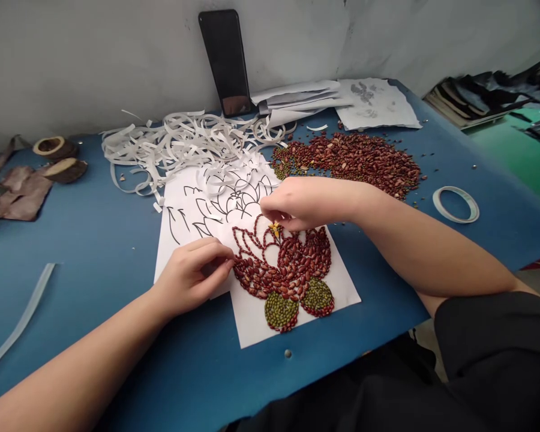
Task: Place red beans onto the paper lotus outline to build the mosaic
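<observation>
A flower picture made of red beans (261, 276) and green mung beans (281, 311) lies on a white sheet (252, 327). Red beans fill its lower petals and trace the upper ones, and a small yellow piece (275, 230) marks the centre. My right hand (297, 201) bends down over the top of the flower, fingers pinched and tips partly hidden. At the flower's left edge, my left hand (198, 273) has its thumb and index finger together; anything between them is too small to make out. A sheet with a printed flower line drawing (189, 210) lies partly underneath.
Behind are a heap of curled white paper strips (193, 141), a leaning phone (225, 63), folded papers (301, 99) and a pile of loose beans (355, 159). A tape roll (456, 204) lies right; wooden rings (54, 147) and a pale strip (24, 318) lie left.
</observation>
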Demonstrator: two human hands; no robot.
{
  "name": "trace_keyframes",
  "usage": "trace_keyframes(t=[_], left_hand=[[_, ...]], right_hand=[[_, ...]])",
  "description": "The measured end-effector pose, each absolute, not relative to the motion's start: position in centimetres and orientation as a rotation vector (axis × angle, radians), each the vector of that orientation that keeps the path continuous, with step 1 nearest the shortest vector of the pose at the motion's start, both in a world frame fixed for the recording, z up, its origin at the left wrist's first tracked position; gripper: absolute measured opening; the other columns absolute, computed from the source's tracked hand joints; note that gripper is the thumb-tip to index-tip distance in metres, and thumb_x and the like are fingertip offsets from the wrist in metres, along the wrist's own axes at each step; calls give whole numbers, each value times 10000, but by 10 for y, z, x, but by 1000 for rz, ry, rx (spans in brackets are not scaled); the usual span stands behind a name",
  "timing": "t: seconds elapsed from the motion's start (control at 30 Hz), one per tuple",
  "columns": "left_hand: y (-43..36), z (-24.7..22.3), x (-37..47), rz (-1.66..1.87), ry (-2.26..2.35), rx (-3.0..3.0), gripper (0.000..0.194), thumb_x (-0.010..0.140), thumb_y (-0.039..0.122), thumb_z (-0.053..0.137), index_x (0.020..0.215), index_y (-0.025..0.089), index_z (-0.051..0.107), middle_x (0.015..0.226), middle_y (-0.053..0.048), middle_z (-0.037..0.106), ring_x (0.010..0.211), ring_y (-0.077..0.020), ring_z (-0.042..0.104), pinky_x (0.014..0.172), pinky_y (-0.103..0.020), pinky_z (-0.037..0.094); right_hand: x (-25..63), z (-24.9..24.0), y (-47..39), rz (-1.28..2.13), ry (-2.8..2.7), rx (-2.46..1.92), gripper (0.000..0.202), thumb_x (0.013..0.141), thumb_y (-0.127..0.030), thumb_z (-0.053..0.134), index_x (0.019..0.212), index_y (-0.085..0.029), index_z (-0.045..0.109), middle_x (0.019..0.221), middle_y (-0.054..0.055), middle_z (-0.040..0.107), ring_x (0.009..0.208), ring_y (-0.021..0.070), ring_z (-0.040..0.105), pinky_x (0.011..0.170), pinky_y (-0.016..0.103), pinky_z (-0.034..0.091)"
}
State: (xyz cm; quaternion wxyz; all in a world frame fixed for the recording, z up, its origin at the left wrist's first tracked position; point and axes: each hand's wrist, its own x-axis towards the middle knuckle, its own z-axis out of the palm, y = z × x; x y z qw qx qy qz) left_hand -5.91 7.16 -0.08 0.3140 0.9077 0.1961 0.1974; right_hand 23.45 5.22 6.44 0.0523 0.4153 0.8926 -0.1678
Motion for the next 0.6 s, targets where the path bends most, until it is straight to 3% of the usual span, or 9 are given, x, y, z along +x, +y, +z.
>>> trace_keyframes(t=[0.2,0.43,0.6], left_hand=[[72,-2,-59,507,528,2392,135,1002,225,544,946,204,665,768,-12,646,683,-128,587,641,-256,457],[71,2,-58,525,503,2410,124,997,192,549,939,204,659,760,4,645,675,-118,591,635,-242,454],[72,2,-57,533,497,2411,108,989,174,560,948,206,655,763,13,639,673,-112,585,637,-235,457]], right_hand=[[232,64,52,-482,2706,1148,120,821,-60,637,835,-176,661,855,42,668,769,164,506,689,310,314],[225,52,48,-344,2723,1095,242,836,-43,534,992,-212,609,820,42,638,658,173,419,595,326,241],[223,53,43,-310,2728,1097,282,838,-44,523,1053,-216,584,824,49,654,651,188,446,581,335,244]])
